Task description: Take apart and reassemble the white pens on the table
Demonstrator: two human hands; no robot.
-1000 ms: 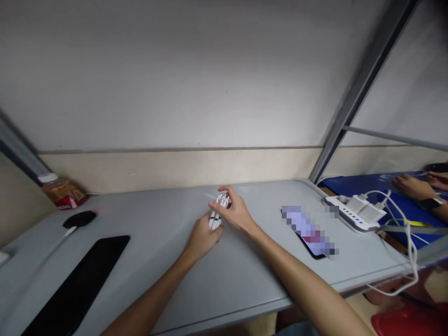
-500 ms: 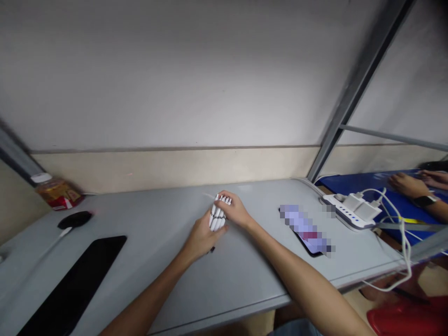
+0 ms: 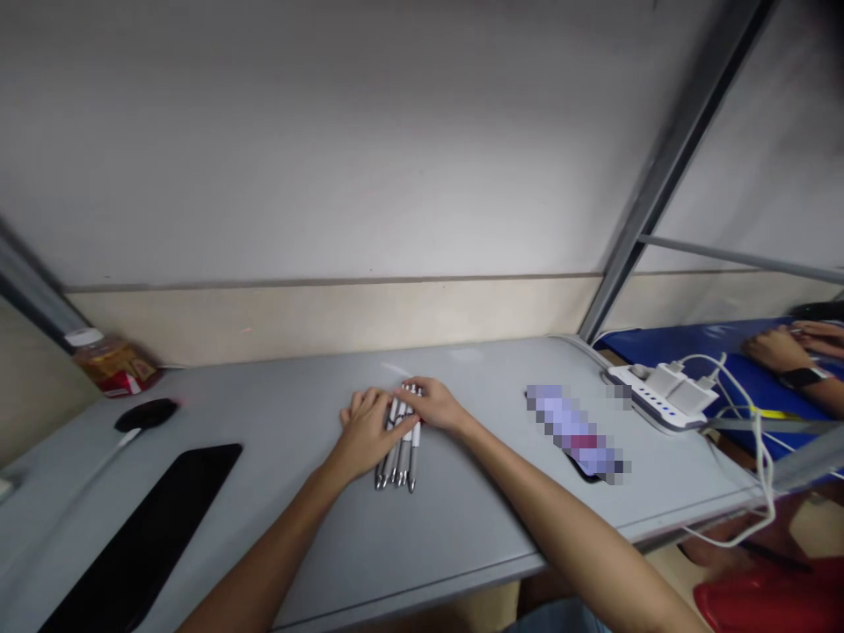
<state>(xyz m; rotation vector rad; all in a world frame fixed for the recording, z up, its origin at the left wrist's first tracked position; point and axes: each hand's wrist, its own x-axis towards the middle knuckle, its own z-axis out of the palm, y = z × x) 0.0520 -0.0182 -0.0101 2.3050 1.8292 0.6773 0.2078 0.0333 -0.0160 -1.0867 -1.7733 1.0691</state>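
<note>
Several white pens with silver tips lie side by side on the grey table, tips toward me. My left hand rests flat on their left side with fingers stretched out over the barrels. My right hand lies over their far ends, fingers laid across the pen tops and pressing lightly down. Both hands touch the pens; neither one lifts them.
A black keyboard lies at the left, a black mouse and a jar behind it. A phone and a white power strip with cables sit to the right. Another person's hands rest on a blue surface far right.
The bundle of pens, held upright between both hands earlier, now lies flat on the table, spread in a row. Both hands have come down and flattened over it.
</note>
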